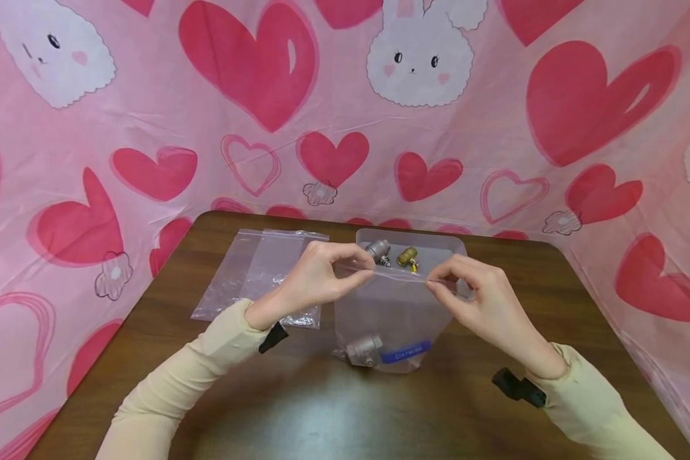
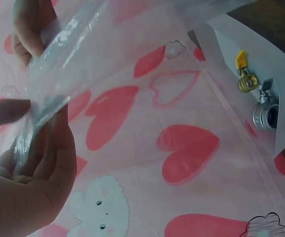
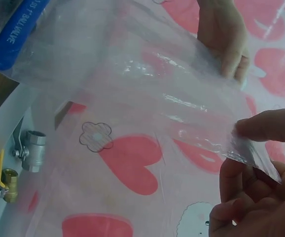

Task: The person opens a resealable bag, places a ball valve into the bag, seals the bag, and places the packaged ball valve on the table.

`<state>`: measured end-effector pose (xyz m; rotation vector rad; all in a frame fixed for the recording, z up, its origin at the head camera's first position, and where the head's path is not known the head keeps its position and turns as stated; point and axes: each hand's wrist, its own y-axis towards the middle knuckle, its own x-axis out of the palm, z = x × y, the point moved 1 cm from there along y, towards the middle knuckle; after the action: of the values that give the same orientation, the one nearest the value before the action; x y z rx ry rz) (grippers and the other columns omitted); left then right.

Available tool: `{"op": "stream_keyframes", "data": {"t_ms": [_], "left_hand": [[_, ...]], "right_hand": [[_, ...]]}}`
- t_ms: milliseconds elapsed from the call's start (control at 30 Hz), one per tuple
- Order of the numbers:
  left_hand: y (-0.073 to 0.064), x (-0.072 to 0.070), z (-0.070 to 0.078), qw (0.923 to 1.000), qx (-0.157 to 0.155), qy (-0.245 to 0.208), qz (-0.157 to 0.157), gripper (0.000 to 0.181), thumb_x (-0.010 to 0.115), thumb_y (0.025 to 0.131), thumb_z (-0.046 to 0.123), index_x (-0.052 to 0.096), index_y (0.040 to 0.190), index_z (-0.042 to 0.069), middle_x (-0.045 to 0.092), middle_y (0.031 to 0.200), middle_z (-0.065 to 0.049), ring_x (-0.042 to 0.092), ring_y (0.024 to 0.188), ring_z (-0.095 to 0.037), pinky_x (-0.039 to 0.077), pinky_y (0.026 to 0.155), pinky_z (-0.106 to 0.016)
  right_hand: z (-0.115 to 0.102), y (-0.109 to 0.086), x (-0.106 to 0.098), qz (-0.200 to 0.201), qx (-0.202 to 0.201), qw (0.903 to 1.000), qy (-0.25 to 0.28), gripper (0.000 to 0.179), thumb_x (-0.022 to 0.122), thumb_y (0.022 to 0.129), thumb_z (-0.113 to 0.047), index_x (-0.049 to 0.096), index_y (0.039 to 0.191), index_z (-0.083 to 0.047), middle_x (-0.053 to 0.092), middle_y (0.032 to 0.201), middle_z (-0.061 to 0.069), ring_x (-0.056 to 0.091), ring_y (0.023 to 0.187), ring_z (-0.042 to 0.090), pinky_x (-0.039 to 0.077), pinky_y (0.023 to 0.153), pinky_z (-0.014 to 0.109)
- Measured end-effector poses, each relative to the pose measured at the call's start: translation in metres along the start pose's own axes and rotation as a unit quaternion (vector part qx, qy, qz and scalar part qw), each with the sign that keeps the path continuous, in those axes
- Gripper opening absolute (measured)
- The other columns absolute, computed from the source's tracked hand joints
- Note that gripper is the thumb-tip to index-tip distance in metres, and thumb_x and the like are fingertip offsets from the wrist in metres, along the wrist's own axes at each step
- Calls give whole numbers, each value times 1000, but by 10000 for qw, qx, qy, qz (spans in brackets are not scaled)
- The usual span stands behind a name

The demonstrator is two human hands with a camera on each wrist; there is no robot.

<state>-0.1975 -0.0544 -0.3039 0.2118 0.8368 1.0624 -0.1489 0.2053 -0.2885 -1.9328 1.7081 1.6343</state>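
A clear zip bag (image 1: 388, 313) hangs upright between my two hands. My left hand (image 1: 326, 271) pinches its top edge at the left, thumb against fingers. At the right of the same edge, my right hand (image 1: 480, 291) pinches the plastic. In the bottom of the bag lies a large silver ball valve (image 1: 365, 351) with a blue handle (image 1: 405, 352); in the right wrist view the handle (image 3: 18, 34) shows "BALL VALVE" lettering. Behind the bag, a whitish plastic bin (image 1: 460, 246) holds a smaller silver valve (image 1: 378, 250) and a brass valve (image 1: 407, 257) with a yellow handle.
Flat clear zip bags (image 1: 253, 268) lie overlapping on the left of the dark wooden table (image 1: 299, 409). A pink cloth (image 1: 345, 115) printed with hearts and rabbits hangs around the back and sides of the table.
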Motion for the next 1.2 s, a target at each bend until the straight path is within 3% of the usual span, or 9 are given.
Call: {"op": "stream_keyframes", "data": {"t_ms": [167,400,733,933,1200], "left_hand": [[2,3,2,9996,-12,-174,-211,11,82,81,13,78,91,11,78,87,0,73,81,-2,59,75,-20],[3,4,2,9996,225,95,-172,6,81,82,13,78,87,13,77,82,3,68,71,3,56,66,-19],[6,5,8,9986,201,-97,-485,11,80,82,9,77,92,9,78,88,-1,73,81,-3,58,75,-17],[9,6,10,9972,479,-24,-582,11,81,80,9,79,91,10,77,84,1,69,72,2,58,72,-17],[10,8,11,9950,774,325,-545,5,79,82,7,78,86,10,76,79,2,61,65,2,56,67,-15]], "right_hand": [[-2,1,2,-80,42,9999,77,15,76,85,-8,70,86,-21,59,80,-16,50,73,-1,38,61,18],[-4,6,5,-83,-253,9996,111,19,80,82,-7,73,90,-23,64,81,-17,52,73,-2,39,61,16],[-7,9,4,-159,-426,9988,196,21,78,81,-3,72,87,-22,63,79,-18,54,73,-2,47,65,17],[-11,10,6,-233,-537,9980,248,19,78,81,-4,72,88,-21,65,82,-17,57,76,-3,48,68,14],[-16,17,13,-61,-985,9948,263,18,81,79,-6,75,87,-21,67,74,-13,56,68,-1,43,61,11]]}}
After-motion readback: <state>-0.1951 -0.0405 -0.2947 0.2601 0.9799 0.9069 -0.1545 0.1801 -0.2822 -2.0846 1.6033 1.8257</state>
